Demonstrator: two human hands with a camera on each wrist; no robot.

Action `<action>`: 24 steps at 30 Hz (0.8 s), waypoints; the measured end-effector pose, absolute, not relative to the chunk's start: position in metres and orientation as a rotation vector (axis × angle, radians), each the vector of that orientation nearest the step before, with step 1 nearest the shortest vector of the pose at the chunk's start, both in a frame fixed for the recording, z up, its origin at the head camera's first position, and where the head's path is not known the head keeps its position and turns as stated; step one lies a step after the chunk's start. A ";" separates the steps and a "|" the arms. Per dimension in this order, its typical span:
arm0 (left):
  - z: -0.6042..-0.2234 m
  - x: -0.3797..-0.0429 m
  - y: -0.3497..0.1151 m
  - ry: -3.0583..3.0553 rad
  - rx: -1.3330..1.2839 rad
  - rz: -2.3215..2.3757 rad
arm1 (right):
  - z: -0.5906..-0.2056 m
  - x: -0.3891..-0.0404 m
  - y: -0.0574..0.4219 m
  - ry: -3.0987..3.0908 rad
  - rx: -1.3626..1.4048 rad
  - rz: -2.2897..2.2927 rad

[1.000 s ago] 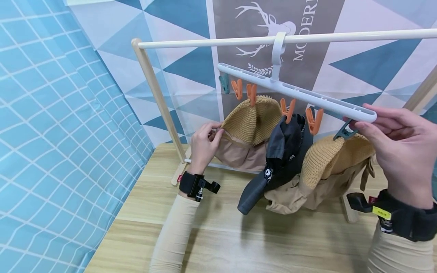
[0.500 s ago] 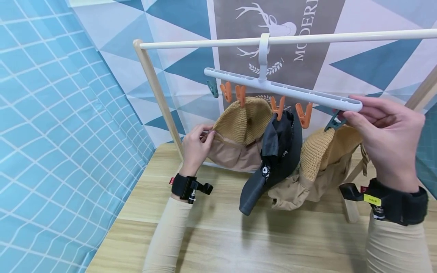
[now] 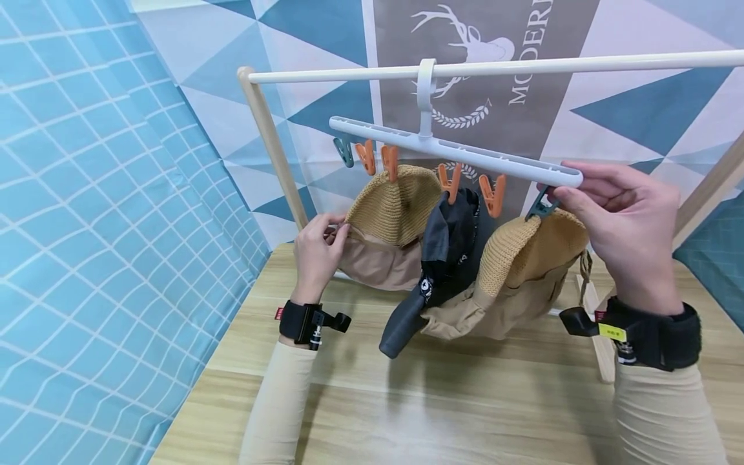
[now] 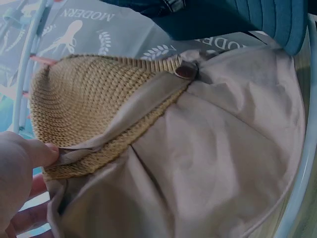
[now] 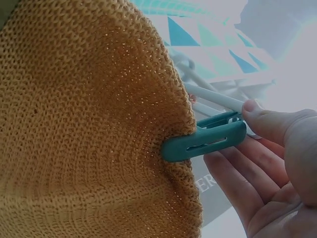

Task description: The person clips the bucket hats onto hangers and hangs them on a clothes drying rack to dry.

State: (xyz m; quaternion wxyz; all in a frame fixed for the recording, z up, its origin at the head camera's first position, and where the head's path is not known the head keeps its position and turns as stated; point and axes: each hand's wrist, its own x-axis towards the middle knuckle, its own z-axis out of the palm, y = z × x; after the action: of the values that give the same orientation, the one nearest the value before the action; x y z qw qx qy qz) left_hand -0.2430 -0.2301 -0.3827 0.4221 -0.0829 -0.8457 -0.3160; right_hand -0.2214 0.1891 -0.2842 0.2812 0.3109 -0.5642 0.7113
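Note:
A light blue clip hanger [image 3: 459, 150] hangs by its hook from the rack's white rail. My right hand [image 3: 630, 216] pinches the hanger's right end between thumb and fingers. Just below, a teal clip [image 5: 208, 140] bites the crown of a straw-and-beige sun hat [image 3: 506, 258]. My left hand [image 3: 318, 248] pinches the band edge of another sun hat [image 4: 99, 106], which has a knitted straw crown and a pinkish-beige brim. An orange clip [image 3: 389, 163] holds that hat's top. Between the two hats a dark cap [image 3: 444, 245] hangs from another orange clip [image 3: 449, 182].
The white rail [image 3: 523, 68] runs across wooden posts [image 3: 273, 148] above a wood-grain table [image 3: 360, 400]. A spare teal clip [image 3: 343, 152] and orange clips hang from the hanger. Blue grid cloth [image 3: 116, 213] covers the left side; a patterned backdrop stands behind.
The hanger has slid left along the rail with its hats, and both hands have moved left with it. Their grips on the hat and the hanger end look the same.

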 end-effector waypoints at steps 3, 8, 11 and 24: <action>-0.381 -0.234 -0.229 -2.138 -0.209 -0.792 | -0.283 -0.225 0.190 -1.534 0.801 1.934; -0.374 -0.220 -0.226 -2.195 -0.236 -0.767 | -0.282 -0.237 0.195 -1.608 0.721 1.929; -0.368 -0.211 -0.225 -2.247 -0.250 -0.755 | -0.281 -0.248 0.198 -1.690 0.681 1.878; -0.351 -0.189 -0.224 -2.368 -0.278 -0.728 | -0.282 -0.276 0.201 -1.784 0.627 1.949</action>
State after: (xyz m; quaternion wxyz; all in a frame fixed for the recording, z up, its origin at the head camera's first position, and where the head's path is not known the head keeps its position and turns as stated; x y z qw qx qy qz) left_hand -0.1893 -0.2243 -0.3511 0.3189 -0.1059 -0.9003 -0.2768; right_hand -0.2758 0.2014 -0.2816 0.2111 0.2258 -0.6422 0.7015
